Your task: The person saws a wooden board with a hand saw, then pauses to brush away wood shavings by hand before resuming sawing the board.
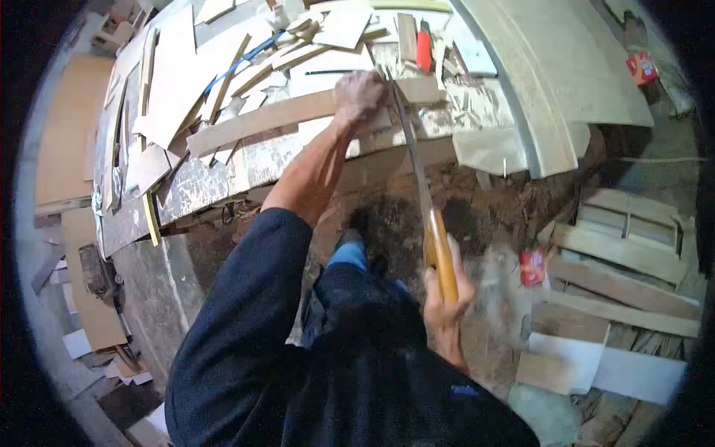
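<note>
A long, narrow wooden board [268,119] lies along the front of the workbench [223,179]. My left hand [363,95] is closed at its top edge, fingers curled down around it. In my right hand [449,294] is the wooden handle of a handsaw [413,153], gripped low in front of my body. The saw's blade runs up and away, its far end crossing the board just right of my left hand. Behind the board, close to that hand, lies a thin black rod [328,72]. A red-handled tool [424,48] rests beyond the saw's tip.
Wood offcuts [179,82] and a blue strip-like tool [246,59] cover the bench. A large pale panel [566,59] stands at the right. Stacked boards [625,246] and a red packet [532,267] lie on the floor at right. A yellow strip [151,220] hangs off the bench's front edge.
</note>
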Demonstrator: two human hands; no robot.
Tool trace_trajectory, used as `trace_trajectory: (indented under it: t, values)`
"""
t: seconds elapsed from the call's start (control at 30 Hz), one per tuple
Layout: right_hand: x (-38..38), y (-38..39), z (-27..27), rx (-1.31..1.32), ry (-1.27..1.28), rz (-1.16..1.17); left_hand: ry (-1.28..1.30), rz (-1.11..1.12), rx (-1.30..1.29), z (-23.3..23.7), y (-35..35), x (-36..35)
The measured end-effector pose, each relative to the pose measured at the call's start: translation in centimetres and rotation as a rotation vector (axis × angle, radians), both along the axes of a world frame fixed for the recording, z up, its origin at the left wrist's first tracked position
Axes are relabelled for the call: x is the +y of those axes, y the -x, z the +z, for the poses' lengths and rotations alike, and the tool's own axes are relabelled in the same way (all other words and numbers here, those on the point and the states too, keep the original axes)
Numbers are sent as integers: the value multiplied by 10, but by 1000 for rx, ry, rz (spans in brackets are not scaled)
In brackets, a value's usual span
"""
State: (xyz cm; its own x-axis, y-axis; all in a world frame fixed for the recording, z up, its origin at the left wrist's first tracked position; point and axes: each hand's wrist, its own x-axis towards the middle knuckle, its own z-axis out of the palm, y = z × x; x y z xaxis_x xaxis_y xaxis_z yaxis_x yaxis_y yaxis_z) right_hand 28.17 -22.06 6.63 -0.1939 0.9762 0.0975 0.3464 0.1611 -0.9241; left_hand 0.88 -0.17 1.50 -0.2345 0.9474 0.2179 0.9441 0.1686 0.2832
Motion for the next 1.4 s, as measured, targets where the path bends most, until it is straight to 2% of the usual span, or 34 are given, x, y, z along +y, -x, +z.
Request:
trace_trajectory:
  t: [0.07,0.1,0.13,0.2,0.23,0.33,0.37,0.43,0.53,0.57,0.63,0.7,0.83,0.93,1.03,1.07,1.13,1.27,1.33,1.37,1.4]
  values:
    - [34,17,-6,-12,-123,-2,194,14,-1,3,3,12]
    - [52,27,-7,-36,-20,17,287,-30,-56,-5,9,18]
    - [69,37,-8,-54,71,36,264,-18,-88,-9,15,19]
    - [83,44,-30,51,-179,-5,222,3,-173,-18,17,22]
    - [75,43,-39,96,-277,-23,243,5,-96,8,5,9]
    - [67,38,-44,79,-72,-16,-35,23,-125,3,2,5]
    - [67,40,-47,55,-245,-27,5,36,-115,-1,0,7]
    - [46,33,-24,46,-114,-24,75,70,-84,-7,6,19]
    - [-1,-3,-16,37,-15,-23,70,37,-250,-9,9,13]
    - [-11,-9,-14,36,18,-35,43,8,-154,-8,10,10]
    - [-20,-16,-4,28,76,-75,152,38,-96,-10,7,14]
    - [8,1,-1,27,-4,-67,322,58,-94,-14,10,27]
    - [70,35,-25,44,-119,-6,-44,-15,166,-5,4,8]
    - [61,42,-38,66,-146,-29,-46,-27,99,-12,7,9]
    - [54,40,-59,118,-64,-53,-197,-12,41,-14,10,9]
    - [55,37,-67,122,-105,-50,-245,-12,16,-17,7,9]
    - [59,42,-63,133,-181,-38,-114,35,-50,-15,6,12]
    - [14,16,-21,40,-74,1,20,53,-104,-6,4,24]
    - [-17,-2,-10,25,56,-84,56,50,-72,-11,6,21]
    - [-28,-13,-14,-11,94,-88,-223,-98,-124,-24,16,15]
    - [-25,-12,-11,0,66,-80,-130,-51,-80,-27,13,21]
